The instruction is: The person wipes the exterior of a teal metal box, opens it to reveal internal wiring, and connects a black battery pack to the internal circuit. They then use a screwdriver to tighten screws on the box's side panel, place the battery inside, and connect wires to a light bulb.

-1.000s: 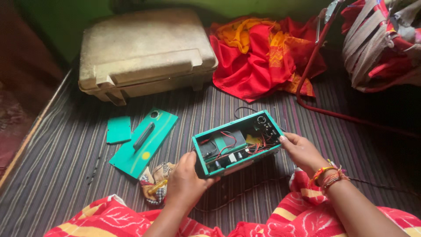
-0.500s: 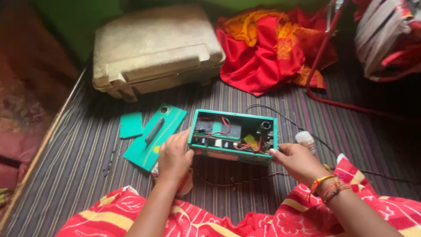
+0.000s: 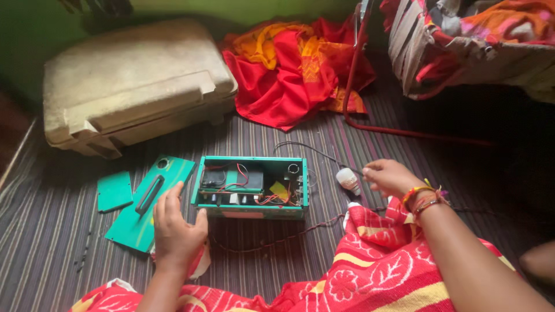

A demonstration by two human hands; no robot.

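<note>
Box (image 3: pixel 250 188) open on mat; I rest left hand (image 3: pixel 175 224) flat beside it, right hand (image 3: pixel 390 176) pinching near bulb (image 3: pixel 348 180); next I judge: bulb needs firm grip.

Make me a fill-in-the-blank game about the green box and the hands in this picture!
1. The open green box sits on a mat patterned with ____.
2. The right hand is next to a small white ____.
3. The flat green lid with the black handle lies to the ____ of the box in the picture.
4. The left hand rests beside the box, and its fingers are spread ____.

Missing words: stripes; bulb; left; open
</note>
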